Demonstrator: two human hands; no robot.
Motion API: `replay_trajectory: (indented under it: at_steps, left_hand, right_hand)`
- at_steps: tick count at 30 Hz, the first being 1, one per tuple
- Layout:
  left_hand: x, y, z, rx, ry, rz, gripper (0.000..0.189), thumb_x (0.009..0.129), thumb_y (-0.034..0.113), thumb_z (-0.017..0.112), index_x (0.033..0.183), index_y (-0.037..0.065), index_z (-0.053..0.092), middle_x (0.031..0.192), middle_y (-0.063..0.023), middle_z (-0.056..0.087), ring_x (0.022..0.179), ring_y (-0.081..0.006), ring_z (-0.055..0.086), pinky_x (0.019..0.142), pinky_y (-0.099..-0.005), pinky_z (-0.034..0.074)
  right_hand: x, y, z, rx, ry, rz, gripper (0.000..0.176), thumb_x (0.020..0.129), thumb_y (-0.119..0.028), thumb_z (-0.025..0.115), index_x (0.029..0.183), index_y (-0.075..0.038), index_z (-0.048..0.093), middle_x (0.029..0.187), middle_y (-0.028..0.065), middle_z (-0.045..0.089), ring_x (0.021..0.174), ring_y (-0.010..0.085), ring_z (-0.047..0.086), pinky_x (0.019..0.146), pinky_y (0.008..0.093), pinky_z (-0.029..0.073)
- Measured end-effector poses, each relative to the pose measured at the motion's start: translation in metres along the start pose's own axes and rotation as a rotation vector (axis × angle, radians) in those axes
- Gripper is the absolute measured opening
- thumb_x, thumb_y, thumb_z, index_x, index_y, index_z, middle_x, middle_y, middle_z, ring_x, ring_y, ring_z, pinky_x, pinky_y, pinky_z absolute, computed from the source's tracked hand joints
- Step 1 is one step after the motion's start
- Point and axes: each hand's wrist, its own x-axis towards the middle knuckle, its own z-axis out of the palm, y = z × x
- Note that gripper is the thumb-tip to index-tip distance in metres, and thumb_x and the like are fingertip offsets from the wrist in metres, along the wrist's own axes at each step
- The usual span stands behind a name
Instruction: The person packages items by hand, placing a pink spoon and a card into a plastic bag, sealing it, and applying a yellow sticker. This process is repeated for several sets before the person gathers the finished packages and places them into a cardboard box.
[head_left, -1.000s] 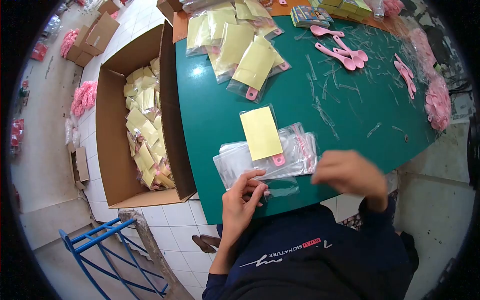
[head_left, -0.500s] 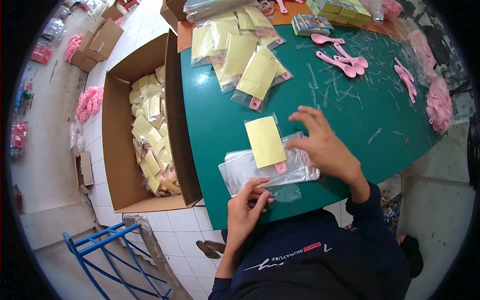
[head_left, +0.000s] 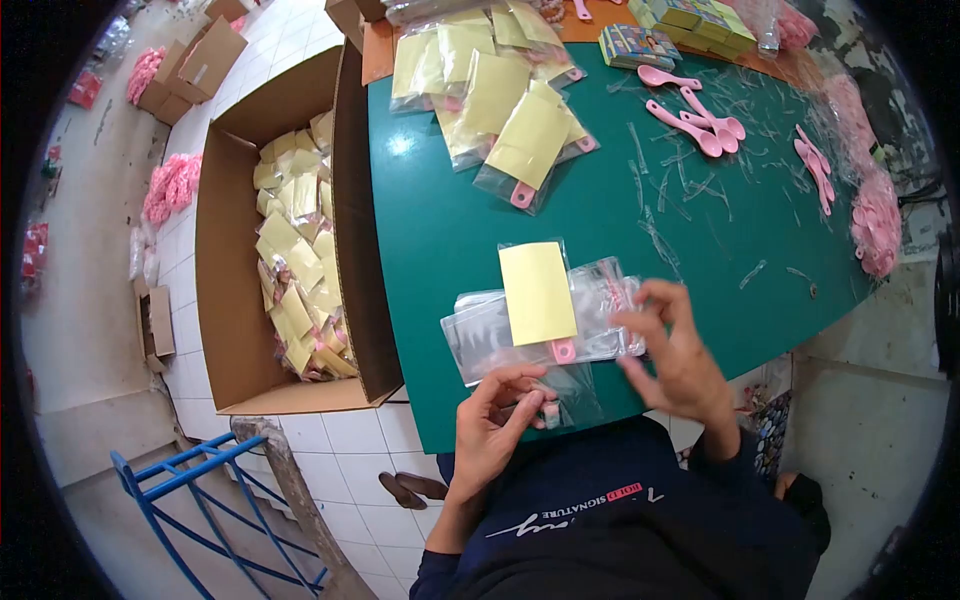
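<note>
My left hand (head_left: 497,415) is at the table's near edge, thumb and fingers pinched on a clear plastic piece (head_left: 578,393); whether it belongs to the bag above cannot be made out. Just beyond lies a yellow card (head_left: 539,294), apparently in a clear bag, with a pink spoon handle end (head_left: 564,350) showing below it. Under them is a stack of clear plastic bags (head_left: 480,335). My right hand (head_left: 678,355) hovers at the stack's right end, fingers apart and slightly blurred, with nothing visible in it.
Filled bags with yellow cards (head_left: 530,130) are piled at the far left of the green table (head_left: 440,230). Pink spoons (head_left: 700,130), clear plastic strips (head_left: 655,235) and stacked small boxes (head_left: 637,47) lie farther back. A large carton (head_left: 230,300) of filled bags stands left.
My right hand has moved right and toward me, away from the yellow card. Below the card, more clear plastic now shows by my left fingers. The view has shifted slightly.
</note>
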Motion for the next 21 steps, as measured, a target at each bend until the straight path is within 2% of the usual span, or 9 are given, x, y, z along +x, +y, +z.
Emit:
replay_trajectory:
  at_steps: [3, 6, 9, 10, 13, 14, 17, 18, 21]
  left_hand:
    - [-0.006, 0.001, 0.002, -0.135, -0.013, 0.017, 0.021, 0.089, -0.002, 0.051, 0.110, -0.002, 0.053, 0.091, -0.0124, 0.063, 0.078, -0.0137, 0.062, 0.065, -0.0234, 0.051]
    - [-0.011, -0.003, -0.003, -0.184, -0.062, 0.071, 0.027, 0.089, -0.003, 0.050, 0.116, 0.000, 0.049, 0.092, -0.0150, 0.063, 0.080, -0.0161, 0.063, 0.066, -0.0247, 0.052]
    - [-0.015, 0.013, -0.011, -0.131, -0.025, -0.020, 0.032, 0.091, -0.001, 0.049, 0.122, 0.002, 0.042, 0.094, -0.0162, 0.063, 0.083, -0.0192, 0.065, 0.067, -0.0265, 0.053]
    - [-0.017, 0.007, -0.016, 0.126, 0.071, 0.012, 0.041, 0.089, 0.001, 0.053, 0.126, 0.004, 0.037, 0.098, -0.0155, 0.063, 0.085, -0.0216, 0.066, 0.067, -0.0281, 0.054]
    - [-0.010, -0.005, -0.014, 0.562, 0.065, 0.293, 0.045, 0.085, 0.001, 0.060, 0.124, 0.004, 0.038, 0.101, -0.0125, 0.063, 0.085, -0.0217, 0.066, 0.067, -0.0281, 0.054]
    - [-0.010, -0.006, -0.011, 0.513, 0.062, 0.270, 0.039, 0.078, -0.001, 0.067, 0.113, 0.004, 0.050, 0.101, -0.0106, 0.062, 0.085, -0.0204, 0.065, 0.066, -0.0273, 0.054]
    - [-0.002, 0.000, -0.009, 0.830, 0.010, 0.362, 0.023, 0.074, -0.001, 0.068, 0.095, 0.004, 0.060, 0.099, -0.0097, 0.062, 0.084, -0.0197, 0.064, 0.064, -0.0274, 0.054]
    - [-0.002, -0.002, -0.006, 0.754, 0.070, 0.287, 0.015, 0.072, -0.002, 0.069, 0.085, 0.003, 0.063, 0.095, -0.0091, 0.062, 0.082, -0.0191, 0.063, 0.064, -0.0273, 0.054]
    - [-0.004, 0.002, -0.002, 0.667, 0.053, 0.231, 0.017, 0.073, -0.003, 0.069, 0.088, 0.002, 0.062, 0.094, -0.0085, 0.062, 0.082, -0.0184, 0.064, 0.064, -0.0271, 0.054]
  right_hand:
    - [-0.012, -0.003, 0.027, 0.108, -0.030, -0.113, 0.053, 0.067, 0.002, 0.072, 0.114, -0.011, 0.050, 0.112, 0.0169, 0.037, 0.084, 0.0235, 0.051, 0.072, 0.0319, 0.047]
    - [-0.015, 0.001, 0.046, 0.097, 0.095, -0.226, 0.035, 0.068, 0.001, 0.072, 0.099, -0.007, 0.058, 0.107, 0.0131, 0.041, 0.079, 0.0199, 0.052, 0.066, 0.0293, 0.048]
    - [-0.013, 0.003, 0.045, 0.104, 0.118, -0.249, 0.029, 0.064, 0.001, 0.075, 0.088, -0.008, 0.062, 0.103, 0.0105, 0.044, 0.078, 0.0172, 0.053, 0.067, 0.0270, 0.046]
    - [-0.012, 0.002, 0.044, 0.119, 0.118, -0.240, 0.028, 0.062, 0.001, 0.076, 0.084, -0.009, 0.064, 0.101, 0.0097, 0.045, 0.079, 0.0164, 0.052, 0.068, 0.0263, 0.045]
    - [-0.009, 0.002, 0.037, 0.123, 0.080, -0.244, 0.021, 0.069, -0.002, 0.072, 0.088, -0.005, 0.063, 0.104, 0.0098, 0.044, 0.075, 0.0156, 0.054, 0.067, 0.0268, 0.049]
    - [-0.010, 0.001, 0.036, 0.150, 0.063, -0.232, 0.020, 0.069, -0.003, 0.072, 0.087, -0.005, 0.063, 0.104, 0.0098, 0.044, 0.075, 0.0154, 0.054, 0.067, 0.0265, 0.048]
    - [-0.015, 0.002, 0.035, 0.235, 0.038, -0.160, 0.018, 0.070, -0.003, 0.073, 0.085, -0.005, 0.063, 0.106, 0.0098, 0.044, 0.076, 0.0146, 0.055, 0.067, 0.0258, 0.048]
    - [-0.017, 0.003, 0.035, 0.264, 0.040, -0.119, 0.017, 0.070, -0.004, 0.073, 0.084, -0.005, 0.064, 0.107, 0.0098, 0.044, 0.076, 0.0141, 0.055, 0.068, 0.0256, 0.048]
    - [-0.021, 0.003, 0.033, 0.403, 0.015, 0.014, 0.014, 0.073, -0.005, 0.072, 0.084, -0.004, 0.064, 0.108, 0.0097, 0.045, 0.078, 0.0133, 0.056, 0.068, 0.0252, 0.047]
